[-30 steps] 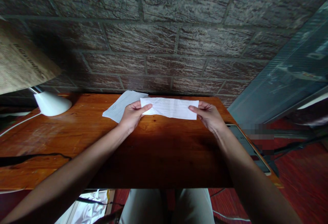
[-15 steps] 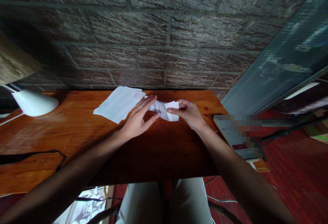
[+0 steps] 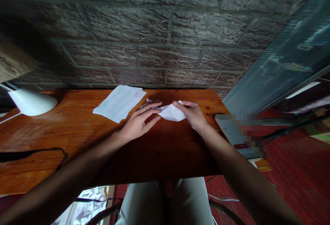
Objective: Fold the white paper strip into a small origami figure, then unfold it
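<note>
A small folded white paper [image 3: 172,113] is held just above the table, creased and faintly marked. My right hand [image 3: 192,113] pinches its right end, thumb on the near face and the other fingers behind. My left hand [image 3: 140,120], with a ring on one finger, reaches over the paper's left part. Its fingers are stretched out and touch the paper, while the thumb stands apart below. A corner of the paper pokes out beyond those fingertips. Left of it lies a stack of white sheets [image 3: 117,103] with a round reddish stamp on the top one.
The wooden table [image 3: 77,125] meets a stone-patterned wall [image 3: 152,25]. A lamp with a white base [image 3: 33,102] stands at left, near a black strap [image 3: 31,153]. A grey flat item [image 3: 229,132] lies on the right edge. Folded white papers [image 3: 90,204] fill a box below the table.
The held paper has turned and shows a broader, pointed face. My right thumb has moved up along its edge. My left fingers have spread, with the thumb now clear of the paper.
</note>
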The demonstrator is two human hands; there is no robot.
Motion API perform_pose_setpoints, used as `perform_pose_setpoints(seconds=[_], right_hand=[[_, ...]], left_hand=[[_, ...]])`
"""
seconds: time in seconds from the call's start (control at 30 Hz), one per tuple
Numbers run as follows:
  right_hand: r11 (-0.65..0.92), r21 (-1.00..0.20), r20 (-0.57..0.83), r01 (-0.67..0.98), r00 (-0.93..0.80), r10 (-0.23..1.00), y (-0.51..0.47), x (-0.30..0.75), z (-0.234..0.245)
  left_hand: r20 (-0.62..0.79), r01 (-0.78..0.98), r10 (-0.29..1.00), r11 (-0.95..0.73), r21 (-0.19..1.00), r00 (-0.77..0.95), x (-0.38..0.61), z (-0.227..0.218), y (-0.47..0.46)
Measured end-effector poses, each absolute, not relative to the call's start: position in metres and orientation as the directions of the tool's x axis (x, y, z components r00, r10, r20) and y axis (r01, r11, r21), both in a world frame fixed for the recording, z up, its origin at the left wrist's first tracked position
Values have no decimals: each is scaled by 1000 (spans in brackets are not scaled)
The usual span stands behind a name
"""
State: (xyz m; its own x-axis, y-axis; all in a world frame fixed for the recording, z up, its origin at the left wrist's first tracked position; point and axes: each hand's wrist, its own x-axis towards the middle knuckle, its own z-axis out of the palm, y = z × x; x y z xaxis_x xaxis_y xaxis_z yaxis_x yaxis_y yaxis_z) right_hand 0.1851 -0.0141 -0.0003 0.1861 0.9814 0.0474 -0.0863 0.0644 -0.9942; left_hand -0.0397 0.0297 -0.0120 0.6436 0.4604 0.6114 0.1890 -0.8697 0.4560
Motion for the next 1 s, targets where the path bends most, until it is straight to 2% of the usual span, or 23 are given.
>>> perform_pose_setpoints(seconds=[0.2,0.27,0.37,0.5,0.67,0.73,0.83,0.9,1.0], right_hand=[[26,-979,-36,-201,298,954,-7,188,-7],[50,-979,-31,-198,387,922,-5,191,-10],[65,-989,-10,-136,494,870,-1,198,-17],[49,-992,101,114,512,853,2,208,-27],[-29,-866,232,499,452,861,2,211,-32],[-49,-813,255,581,429,866,2,209,-33],[-57,-747,276,663,387,880,2,207,-32],[-81,-704,256,706,358,898,0,207,-27],[-128,-559,264,819,322,909,-5,201,-13]], left_hand=[[643,195,407,-906,377,649,-41,-4,23],[644,167,368,-921,352,670,-41,-1,20],[556,131,339,-916,379,759,-42,-3,18],[444,198,431,-855,480,785,-41,-12,19],[402,225,470,-822,523,785,-40,-19,20],[391,309,525,-813,494,756,-37,-20,21],[359,485,612,-785,385,705,-32,-23,28],[328,518,596,-802,298,733,-29,-27,33],[266,535,607,-791,297,749,-26,-34,40]])
